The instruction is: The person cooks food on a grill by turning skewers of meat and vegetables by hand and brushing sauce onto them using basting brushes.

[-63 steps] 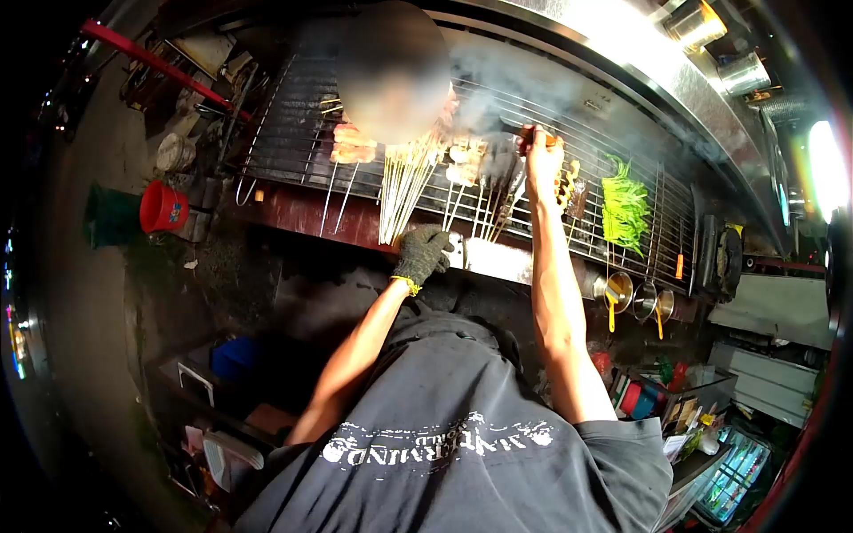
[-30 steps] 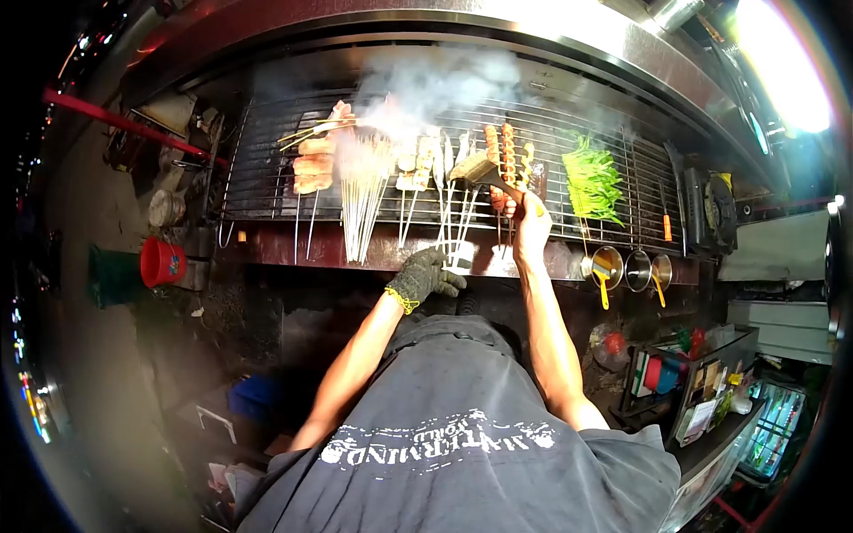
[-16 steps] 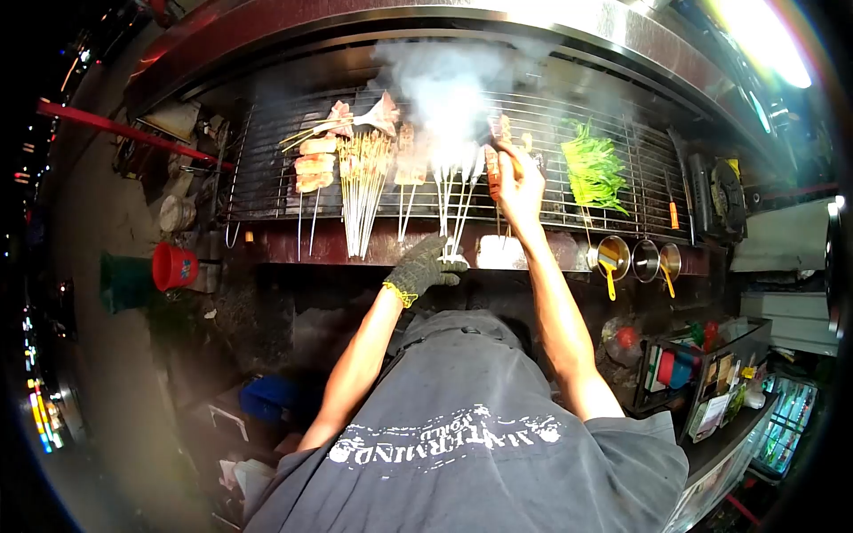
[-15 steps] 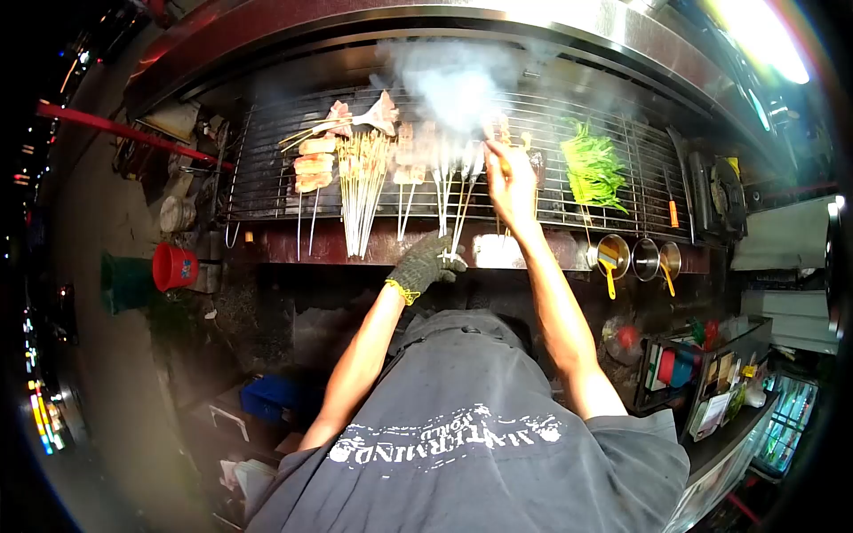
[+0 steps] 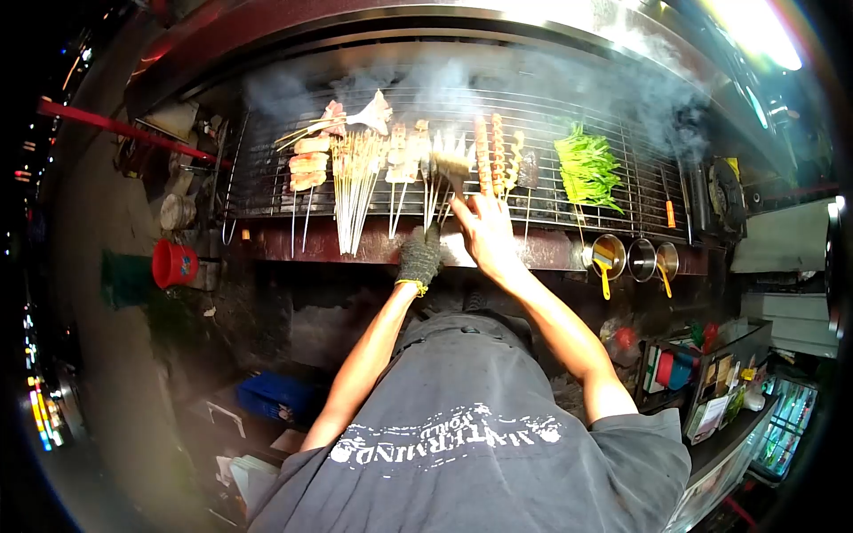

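Your right hand (image 5: pixel 484 233) on a brush (image 5: pixel 453 166), gloved left hand (image 5: pixel 419 256) at the grill's front ledge.
Right fingers grip the brush handle, bristles over the skewers (image 5: pixel 442 160) mid-grate (image 5: pixel 613 191). Left rests at the skewer ends; can't tell if it's closed. Sausage sticks (image 5: pixel 494 153) look browned; greens (image 5: pixel 586 167) sit apart at right. Everything's on the heat, nothing pulled off — I'd call it mid-cook.

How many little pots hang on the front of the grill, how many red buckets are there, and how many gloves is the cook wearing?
Little pots: 3
Red bucket: 1
Glove, on the left hand: 1
Total: 5
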{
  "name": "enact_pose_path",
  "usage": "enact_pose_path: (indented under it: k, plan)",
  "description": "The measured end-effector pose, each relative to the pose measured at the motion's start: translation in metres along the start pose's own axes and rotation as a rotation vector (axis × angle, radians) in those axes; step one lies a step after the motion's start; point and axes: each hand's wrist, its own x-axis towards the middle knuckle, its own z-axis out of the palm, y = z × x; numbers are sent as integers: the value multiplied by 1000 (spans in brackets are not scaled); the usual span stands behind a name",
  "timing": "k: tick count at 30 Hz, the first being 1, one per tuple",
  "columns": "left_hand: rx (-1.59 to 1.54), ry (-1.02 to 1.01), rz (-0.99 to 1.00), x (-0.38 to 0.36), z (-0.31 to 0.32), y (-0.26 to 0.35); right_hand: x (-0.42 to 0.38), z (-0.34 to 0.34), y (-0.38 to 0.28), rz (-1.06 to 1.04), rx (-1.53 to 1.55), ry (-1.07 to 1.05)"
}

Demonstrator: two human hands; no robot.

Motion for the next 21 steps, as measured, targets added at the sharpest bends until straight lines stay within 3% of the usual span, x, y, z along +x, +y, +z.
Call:
enact_pose_path:
  k: [1,2,4,7,10,13,18,21]
  plan:
    - [15,4,-162,-2,-5,15,5,12,10,14,-36,43]
    - [22,1,-156,-6,-7,24,7,22,17,27,-72,86]
    - [84,180,-9,-11,-8,34,8,28,15,87,-101,-102]
    - [314,111,-13,-10,-10,41,-9,3,-5,-45,-13,-145]
    - [486,123,29,-4,-3,36,-25,-11,-4,11,191,-73]
    - [740,103,-117,3,-2,51,-35,-38,18,229,490,151]
    - [507,218,-103,-6,-5,60,-73,-93,73,641,669,379]
    - [121,107,-170,-1,0,35,-113,-126,118,758,596,495]
